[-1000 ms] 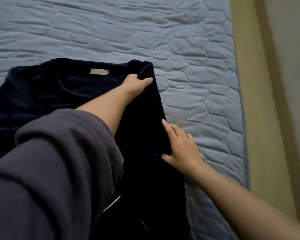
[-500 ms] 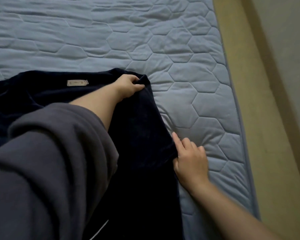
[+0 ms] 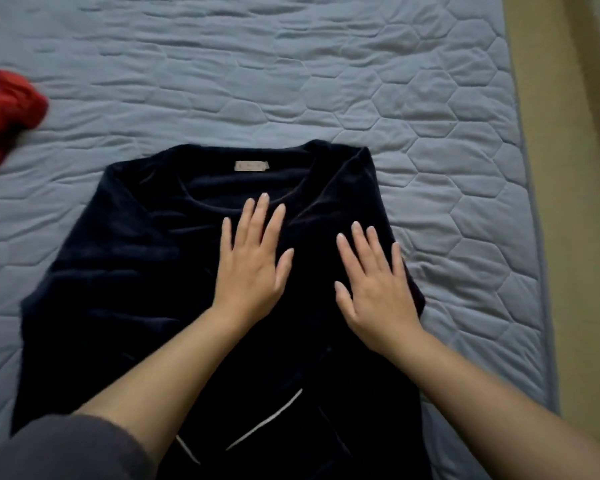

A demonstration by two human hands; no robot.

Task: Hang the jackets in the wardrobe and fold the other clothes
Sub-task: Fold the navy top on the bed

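One red cloth [image 3: 7, 109] sits at the far left of the bed [image 3: 326, 81]. I see the dark top [image 3: 136, 271] spread flat in the middle, its right side folded in. My left hand [image 3: 253, 268] and right hand [image 3: 378, 292] lie side by side flat on it, fingers straight, holding nothing.

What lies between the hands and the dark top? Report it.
Nothing visible does. The left hand and right hand both rest flat, fingers straight, directly on the dark top spread on the mattress. The red garment lies apart, near the left edge.
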